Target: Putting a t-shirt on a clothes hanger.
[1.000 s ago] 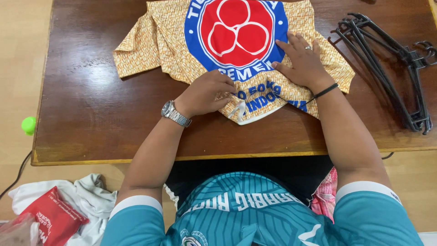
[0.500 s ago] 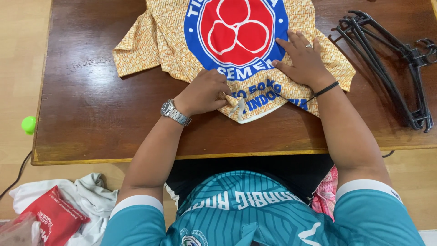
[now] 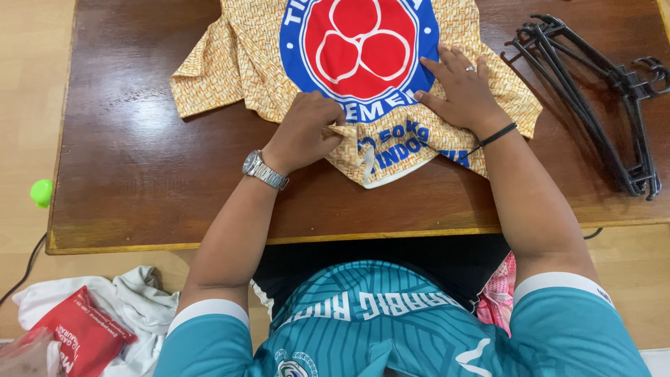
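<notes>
A patterned orange shirt (image 3: 279, 84) with a round red-and-blue print is laid on the brown table (image 3: 139, 174), filling the 12 o'clock part of the view. Its white-edged neckline is turned toward the person, at about 6 o'clock of the garment.

The left hand (image 3: 305, 132) is curled nearly closed; a fold of the cloth is pinched between thumb and fingertips just at the lower rim of the print. A metal watch (image 3: 264, 170) is worn on that wrist.

The right hand (image 3: 460, 91) is spread flat, fingers slightly apart, and pressed palm-down on the shirt at 3 o'clock of the print. A ring is seen on one finger, a black band at the wrist.

A stack of black hangers (image 3: 600, 98) is lying on the table at 3 o'clock, apart from the shirt.

On the floor at 8 o'clock, a pale cloth (image 3: 132, 300) and a red packet (image 3: 77, 331) are seen; a small green ball (image 3: 41, 192) is at 9 o'clock.
</notes>
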